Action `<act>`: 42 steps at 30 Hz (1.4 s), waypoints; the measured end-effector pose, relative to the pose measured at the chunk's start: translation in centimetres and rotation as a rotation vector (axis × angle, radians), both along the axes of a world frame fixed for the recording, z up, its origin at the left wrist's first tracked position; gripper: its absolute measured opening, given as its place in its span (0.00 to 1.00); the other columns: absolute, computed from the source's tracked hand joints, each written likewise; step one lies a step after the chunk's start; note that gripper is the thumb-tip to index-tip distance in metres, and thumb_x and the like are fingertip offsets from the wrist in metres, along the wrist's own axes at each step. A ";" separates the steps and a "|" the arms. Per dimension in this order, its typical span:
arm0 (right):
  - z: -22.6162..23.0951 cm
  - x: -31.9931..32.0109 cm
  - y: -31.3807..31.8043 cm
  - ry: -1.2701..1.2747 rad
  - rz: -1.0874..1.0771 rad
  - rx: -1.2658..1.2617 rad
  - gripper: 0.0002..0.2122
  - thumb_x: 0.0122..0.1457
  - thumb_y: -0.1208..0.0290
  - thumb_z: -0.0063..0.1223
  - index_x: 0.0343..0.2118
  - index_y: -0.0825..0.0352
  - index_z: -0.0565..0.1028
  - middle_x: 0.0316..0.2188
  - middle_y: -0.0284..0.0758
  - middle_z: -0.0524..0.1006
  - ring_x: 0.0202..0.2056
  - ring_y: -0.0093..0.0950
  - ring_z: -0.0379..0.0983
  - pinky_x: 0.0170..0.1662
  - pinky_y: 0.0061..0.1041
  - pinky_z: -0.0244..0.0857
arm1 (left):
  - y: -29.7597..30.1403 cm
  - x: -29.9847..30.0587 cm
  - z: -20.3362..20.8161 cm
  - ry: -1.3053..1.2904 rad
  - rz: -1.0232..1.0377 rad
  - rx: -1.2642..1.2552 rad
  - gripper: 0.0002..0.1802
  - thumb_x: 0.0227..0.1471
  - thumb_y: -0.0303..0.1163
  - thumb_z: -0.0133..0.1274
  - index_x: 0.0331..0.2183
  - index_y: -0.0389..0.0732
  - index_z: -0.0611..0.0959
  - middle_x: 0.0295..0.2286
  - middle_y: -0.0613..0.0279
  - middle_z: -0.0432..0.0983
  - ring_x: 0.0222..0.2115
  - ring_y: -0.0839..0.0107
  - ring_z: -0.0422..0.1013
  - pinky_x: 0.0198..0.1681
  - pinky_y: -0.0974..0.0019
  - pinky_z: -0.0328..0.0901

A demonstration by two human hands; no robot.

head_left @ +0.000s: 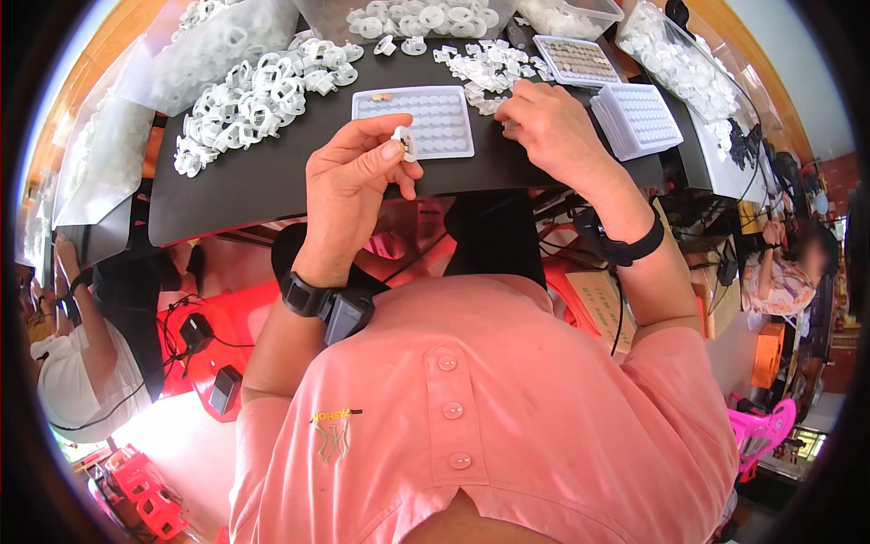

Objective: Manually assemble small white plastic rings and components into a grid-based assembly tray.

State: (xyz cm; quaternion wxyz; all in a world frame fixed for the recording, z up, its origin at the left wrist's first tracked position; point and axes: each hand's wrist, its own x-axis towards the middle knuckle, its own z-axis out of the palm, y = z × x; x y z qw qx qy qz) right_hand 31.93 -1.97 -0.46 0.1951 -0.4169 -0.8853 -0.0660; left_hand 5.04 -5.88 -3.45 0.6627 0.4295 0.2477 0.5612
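My left hand (358, 177) pinches a small white plastic part (408, 145) between thumb and index finger, above the front edge of the dark table (299, 186). Behind it lies a pale tray (464, 136) with rows of round recesses; one small brownish piece (381, 97) rests at its far left corner. My right hand (557, 131) is bent over the table right of that tray, at the near side of a heap of small white clips (489, 65). Its fingertips are drawn together, and whatever they may hold is hidden.
Larger white ring-shaped parts (263, 91) are heaped at the left. Clear bins (222, 59) of white parts stand along the back and sides. A filled tray (575, 60) lies behind a stack of pale trays (639, 120) at right. Another person's arm (91, 317) shows at far left.
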 end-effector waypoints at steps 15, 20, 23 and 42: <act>0.3 -10.4 -2.5 1.329 0.100 -0.473 0.02 0.56 0.81 0.58 0.31 0.71 0.75 0.25 0.29 0.77 0.27 0.16 0.73 0.31 0.18 0.68 | 1.5 -0.7 -0.9 -0.264 -0.085 -0.106 0.15 0.62 0.29 0.49 0.46 0.29 0.77 0.34 0.50 0.76 0.31 0.61 0.74 0.30 0.62 0.67; 0.2 -12.2 -2.6 1.450 0.231 -0.639 0.02 0.59 0.82 0.55 0.32 0.73 0.73 0.25 0.35 0.78 0.20 0.20 0.73 0.21 0.21 0.69 | 1.6 -0.8 -0.8 -0.302 -0.086 -0.115 0.14 0.64 0.32 0.47 0.43 0.30 0.76 0.36 0.52 0.76 0.32 0.62 0.74 0.31 0.62 0.68; 0.1 -12.0 -2.6 1.461 0.215 -0.654 0.02 0.59 0.82 0.55 0.32 0.73 0.73 0.26 0.36 0.78 0.21 0.20 0.74 0.22 0.21 0.69 | 1.5 -0.9 -0.9 -0.305 -0.101 -0.095 0.16 0.64 0.33 0.47 0.45 0.28 0.76 0.36 0.53 0.76 0.32 0.63 0.74 0.31 0.63 0.69; 0.3 -11.2 -2.4 1.322 0.273 -0.683 0.04 0.57 0.80 0.59 0.29 0.72 0.73 0.25 0.34 0.79 0.23 0.21 0.76 0.29 0.19 0.69 | 1.4 -1.1 -0.8 -0.286 -0.087 -0.149 0.15 0.63 0.33 0.49 0.45 0.31 0.77 0.35 0.55 0.76 0.30 0.66 0.73 0.26 0.68 0.63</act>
